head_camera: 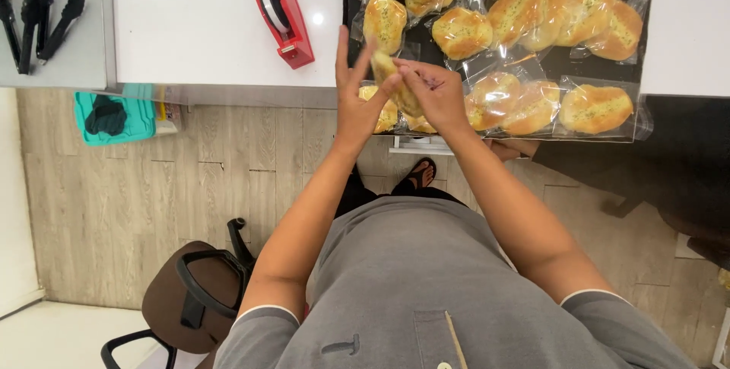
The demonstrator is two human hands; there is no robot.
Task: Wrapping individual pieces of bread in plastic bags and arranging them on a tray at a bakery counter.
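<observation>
Your left hand (pixel 356 106) has its fingers (pixel 342 49) splayed open, thumb and palm bracing a wrapped bun (pixel 395 84). Your right hand (pixel 435 95) is closed, pinching that wrapper at its top. The bun sits at the table (pixel 220 19) edge, 12 o'clock from your torso. Risk: it hangs over the floor (pixel 152 201); a slick film slip drops it. Look: golden, herb-flecked, clear bag. Tray (pixel 566 65) of bagged buns at 1 o'clock, red tape dispenser (pixel 283 23) at 11.
</observation>
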